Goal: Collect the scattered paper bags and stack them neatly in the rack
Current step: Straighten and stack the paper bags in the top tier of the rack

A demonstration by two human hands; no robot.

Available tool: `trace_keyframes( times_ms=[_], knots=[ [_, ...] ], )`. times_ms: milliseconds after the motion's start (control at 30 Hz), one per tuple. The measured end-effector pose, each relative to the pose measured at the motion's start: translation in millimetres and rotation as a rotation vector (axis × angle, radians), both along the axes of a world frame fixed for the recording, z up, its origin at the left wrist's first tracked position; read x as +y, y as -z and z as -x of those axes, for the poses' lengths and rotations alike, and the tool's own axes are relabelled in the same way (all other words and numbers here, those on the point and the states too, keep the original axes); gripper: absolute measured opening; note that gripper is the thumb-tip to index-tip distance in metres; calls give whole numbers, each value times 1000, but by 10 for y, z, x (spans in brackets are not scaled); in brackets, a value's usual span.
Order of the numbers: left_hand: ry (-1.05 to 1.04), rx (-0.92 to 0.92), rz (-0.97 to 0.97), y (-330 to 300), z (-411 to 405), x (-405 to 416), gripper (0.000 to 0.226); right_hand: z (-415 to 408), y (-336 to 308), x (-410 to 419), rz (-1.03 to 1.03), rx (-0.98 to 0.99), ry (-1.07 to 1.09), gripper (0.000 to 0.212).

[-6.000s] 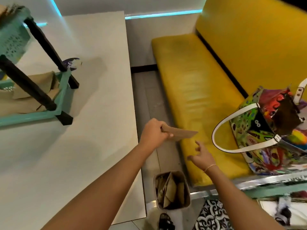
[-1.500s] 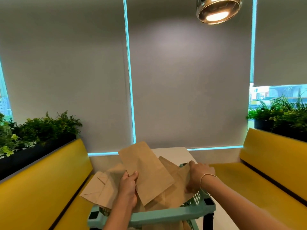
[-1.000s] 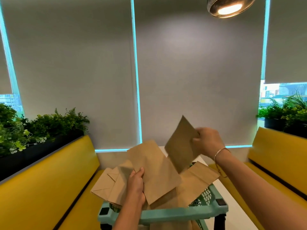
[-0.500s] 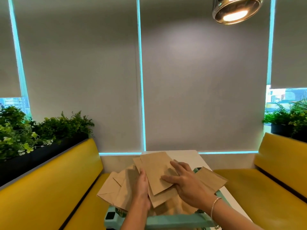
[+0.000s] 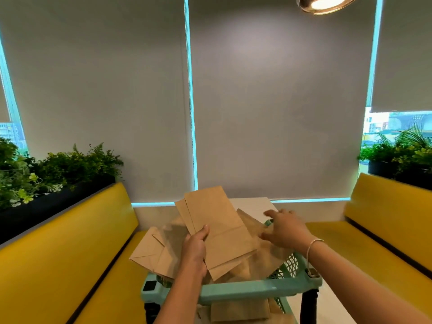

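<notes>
Paper bags (image 5: 217,230): flat brown bags, fanned unevenly over the top tier of the rack, several poking past its left edge.
Left hand (image 5: 195,250): fingers and thumb curled round the near edge of the bundle, pinching the top bags together.
Right hand (image 5: 284,229): fingers spread and relaxed, holding nothing, hovering just right of the bundle over a loose bag at the rack's far corner.
Handling: likely very light, thin and floppy; the sheets probably slide over each other and crease easily. Best taken along a short edge or fold, the flat of the other hand squaring the pile.
Rack (image 5: 257,289): mint-green plastic, directly under both hands; more bags on the tier below.
Surface (image 5: 251,203): white, beyond the hands.
Benches (image 5: 81,253): yellow, either side.
</notes>
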State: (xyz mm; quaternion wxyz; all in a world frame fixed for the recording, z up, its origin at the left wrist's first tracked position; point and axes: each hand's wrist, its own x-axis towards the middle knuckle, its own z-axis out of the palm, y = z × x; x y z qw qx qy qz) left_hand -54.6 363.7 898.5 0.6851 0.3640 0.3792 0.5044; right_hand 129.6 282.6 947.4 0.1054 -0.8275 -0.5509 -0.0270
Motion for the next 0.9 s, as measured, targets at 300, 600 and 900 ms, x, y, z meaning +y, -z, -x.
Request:
trace_keyframes(
  times_ms=[300, 600, 900],
  knots=[
    [17, -21, -13, -17, 3, -8, 18, -226, 93, 53, 55, -20, 252, 35],
    [-1, -23, 14, -12, 12, -18, 24, -50, 60, 66, -88, -158, 217, 24],
    [15, -41, 77, 57, 4, 82, 30, 312, -783, -108, -734, 179, -19, 9]
  ],
)
